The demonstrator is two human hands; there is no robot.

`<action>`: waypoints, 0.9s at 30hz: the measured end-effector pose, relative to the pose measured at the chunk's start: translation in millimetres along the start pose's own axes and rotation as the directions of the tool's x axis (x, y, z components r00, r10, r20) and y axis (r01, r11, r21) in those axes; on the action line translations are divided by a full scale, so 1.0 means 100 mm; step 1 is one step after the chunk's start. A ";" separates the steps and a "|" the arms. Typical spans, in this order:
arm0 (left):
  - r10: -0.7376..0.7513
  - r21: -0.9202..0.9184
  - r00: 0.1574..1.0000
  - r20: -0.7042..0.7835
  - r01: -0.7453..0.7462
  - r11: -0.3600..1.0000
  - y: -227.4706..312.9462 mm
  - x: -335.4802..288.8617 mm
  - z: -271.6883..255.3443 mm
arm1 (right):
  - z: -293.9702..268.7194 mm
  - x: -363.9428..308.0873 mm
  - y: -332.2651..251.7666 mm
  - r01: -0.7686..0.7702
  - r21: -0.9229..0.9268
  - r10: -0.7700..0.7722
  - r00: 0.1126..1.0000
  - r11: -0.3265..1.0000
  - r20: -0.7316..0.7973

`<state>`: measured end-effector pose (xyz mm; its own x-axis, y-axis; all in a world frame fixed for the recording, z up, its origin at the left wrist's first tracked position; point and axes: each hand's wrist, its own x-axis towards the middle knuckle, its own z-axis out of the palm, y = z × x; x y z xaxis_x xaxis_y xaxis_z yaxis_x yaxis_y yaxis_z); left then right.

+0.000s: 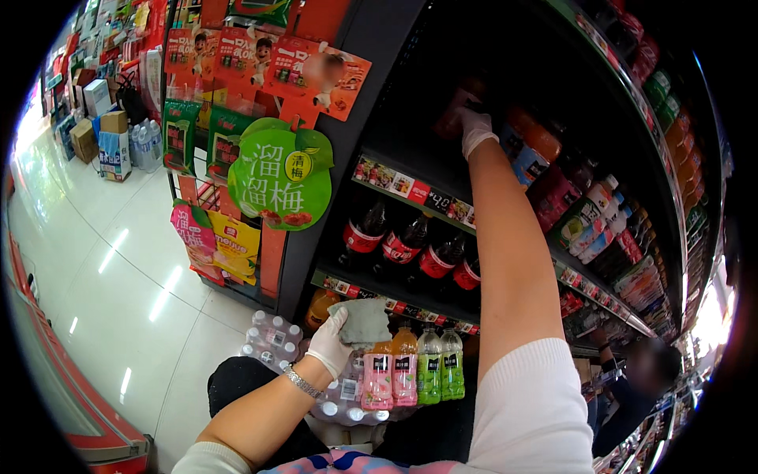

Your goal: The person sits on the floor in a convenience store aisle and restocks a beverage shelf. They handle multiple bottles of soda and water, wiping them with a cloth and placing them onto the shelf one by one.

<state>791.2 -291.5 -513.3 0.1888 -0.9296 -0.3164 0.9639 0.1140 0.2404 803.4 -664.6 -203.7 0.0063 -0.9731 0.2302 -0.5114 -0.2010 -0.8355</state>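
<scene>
My left hand (328,347), in a white glove, is closed on a pale grey cloth (365,322) low in front of the shelves. My right hand (475,129), also gloved, reaches deep into the dark upper shelf (410,142). Its fingers are at a dim bottle with a reddish label (452,117), and shadow hides much of their grip. Below the cloth stand pink-labelled juice bottles (391,379) and green-labelled juice bottles (440,371). Large dark cola bottles (401,241) with red labels line the shelf under my right arm.
Orange drink bottles (533,138) and other drinks fill the shelves to the right. Shrink-wrapped bottle packs (272,340) sit by my knees. Hanging snack bags (235,241) and a green sign (283,174) jut out at the left. Another person (639,387) is at the lower right.
</scene>
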 end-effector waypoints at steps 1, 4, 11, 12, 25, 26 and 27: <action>-0.012 0.003 1.000 0.016 0.012 1.000 -0.03 0.03 -0.01 | 0.01 0.41 0.14 -0.048 0.006 0.048 0.999 0.999 -0.004; 0.006 0.007 0.999 0.054 -0.007 1.000 0.05 0.05 -0.09 | 0.21 1.03 0.30 -0.025 -0.092 0.030 0.998 0.995 0.057; 0.019 -0.007 0.998 0.066 -0.019 1.000 0.01 0.06 0.02 | 0.13 1.34 0.46 -0.138 0.009 0.137 0.987 0.990 0.085; 0.157 0.162 0.984 0.080 -0.168 0.972 0.02 0.20 -0.31 | 0.38 0.88 0.27 -0.203 0.181 0.175 0.972 0.962 0.159; 0.192 0.245 0.925 0.327 -0.279 0.928 -0.07 -0.10 0.00 | -1.18 -2.93 0.76 -0.073 0.711 -0.403 0.782 0.699 0.476; 0.192 0.227 0.921 0.339 -0.278 0.933 -0.14 -0.13 0.08 | -1.26 -3.14 0.98 -0.032 0.583 -0.305 0.828 0.812 0.471; 0.194 0.217 0.919 0.343 -0.279 0.936 -0.16 -0.17 0.15 | -1.25 -3.32 1.25 0.112 0.515 -0.349 0.851 0.850 0.392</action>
<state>769.5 -282.6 -498.0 0.2968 -0.9523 0.0703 0.8085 0.2898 0.5122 629.8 -352.5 -321.9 0.5205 -0.8022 0.2924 0.0089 -0.3373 -0.9414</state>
